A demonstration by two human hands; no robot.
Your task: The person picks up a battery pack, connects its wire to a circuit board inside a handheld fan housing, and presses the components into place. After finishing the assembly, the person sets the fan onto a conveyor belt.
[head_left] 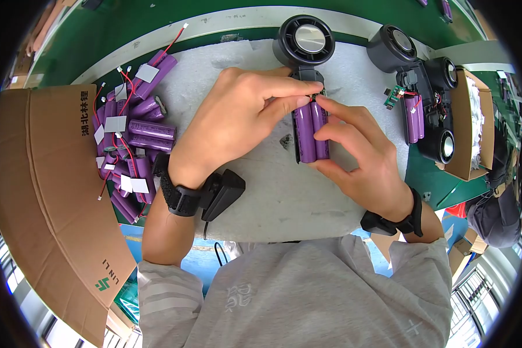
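In front of me a black handheld fan [280,49] lies with its round head away from me and its handle toward me. A purple two-cell battery pack [305,134] sits lengthwise in the handle half. My left hand [232,110] reaches over from the left, thumb and forefinger pinched at the pack's far end, by the fan's neck; what lies between the fingertips is too small to make out. My right hand [372,153] grips the pack from the right, with its thumb at the near end and a fingertip at the far end.
On the left lie several purple battery packs [151,134] with red wires and white pads, beside a large cardboard box [46,191]. More black fans [391,49] stand on the right, near a green circuit board [394,97] and an open carton [464,165]. A pale foam mat [261,197] covers the worktop.
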